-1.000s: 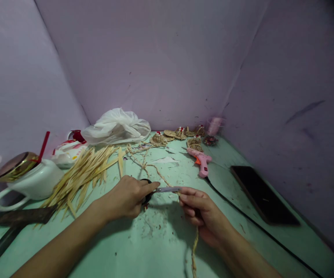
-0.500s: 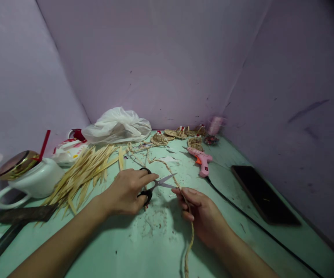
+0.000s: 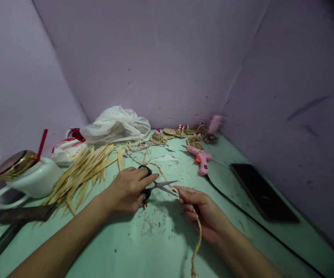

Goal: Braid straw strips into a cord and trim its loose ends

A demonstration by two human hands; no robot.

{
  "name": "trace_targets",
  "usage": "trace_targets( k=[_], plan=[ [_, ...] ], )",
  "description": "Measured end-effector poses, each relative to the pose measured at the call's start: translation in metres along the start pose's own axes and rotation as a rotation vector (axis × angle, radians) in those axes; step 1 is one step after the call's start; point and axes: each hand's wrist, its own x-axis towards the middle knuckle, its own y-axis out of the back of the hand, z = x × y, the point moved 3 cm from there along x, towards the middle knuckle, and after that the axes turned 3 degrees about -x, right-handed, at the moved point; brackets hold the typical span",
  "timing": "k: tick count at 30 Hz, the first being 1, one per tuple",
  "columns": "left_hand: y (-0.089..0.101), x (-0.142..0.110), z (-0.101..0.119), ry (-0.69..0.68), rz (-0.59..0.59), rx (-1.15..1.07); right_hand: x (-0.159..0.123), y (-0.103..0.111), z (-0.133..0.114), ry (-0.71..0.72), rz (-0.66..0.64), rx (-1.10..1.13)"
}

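My left hand (image 3: 128, 189) grips the black handles of a pair of scissors (image 3: 158, 186), whose blades are spread and point right. My right hand (image 3: 203, 212) pinches a braided straw cord (image 3: 197, 239) between thumb and fingers, right at the blade tips. The cord runs from the far straw pile, past the blades, over my right hand and down toward me. Both hands rest low over the green table (image 3: 161, 243).
A bundle of straw strips (image 3: 82, 172) lies left, beside a white pot with gold lid (image 3: 24, 179). A white plastic bag (image 3: 116, 125), small woven straw pieces (image 3: 178, 135), a pink glue gun (image 3: 200, 158) with black cable, and a dark phone (image 3: 262, 193) sit behind and right.
The scissor blades, shut around the cord a second ago, have opened. My right hand drew slightly back toward me with the cord.
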Motion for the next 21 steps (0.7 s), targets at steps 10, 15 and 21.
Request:
trace_targets(
  k=[10, 15, 21],
  plan=[
    [-0.006, -0.002, 0.002, -0.001, -0.026, -0.007, -0.002, -0.004, 0.001, -0.047, -0.003, 0.003],
    [-0.012, -0.004, 0.001, 0.001, -0.025, -0.065, -0.003, -0.003, 0.0, -0.036, 0.005, 0.002],
    [-0.017, -0.003, 0.002, 0.022, -0.069, -0.172, -0.004, -0.004, -0.001, -0.026, 0.01, -0.029]
  ],
)
